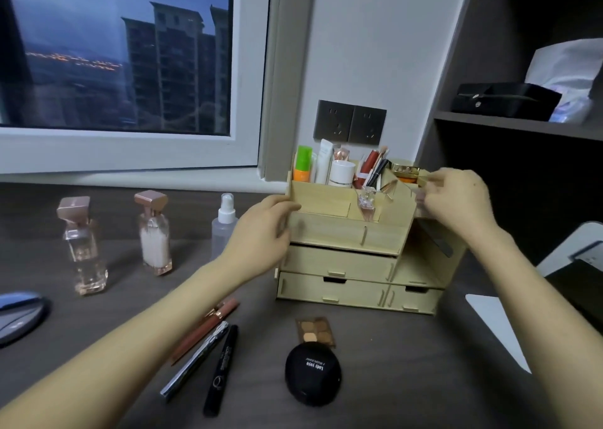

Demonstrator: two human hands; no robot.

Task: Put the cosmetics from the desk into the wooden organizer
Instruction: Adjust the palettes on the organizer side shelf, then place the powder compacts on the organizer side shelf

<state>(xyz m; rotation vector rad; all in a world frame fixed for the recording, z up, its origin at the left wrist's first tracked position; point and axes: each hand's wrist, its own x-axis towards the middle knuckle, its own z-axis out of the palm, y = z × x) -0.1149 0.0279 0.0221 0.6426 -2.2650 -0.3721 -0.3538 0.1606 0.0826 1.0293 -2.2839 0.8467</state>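
Bedroom in home: cosmetics desk (391, 347), window (130, 53) facing apartment towers.

**Room and Background at Dusk**

A white-framed window (130, 148) at left shows tall apartment blocks (176, 66) and distant city lights (71, 58) under a dark blue sky. The plain white wall (375, 37) carries a dark double socket plate (349, 122). A dark grey-brown desk (408, 379) spans the foreground. At right, a dark shelf unit (515, 123) holds a black case (502, 101).
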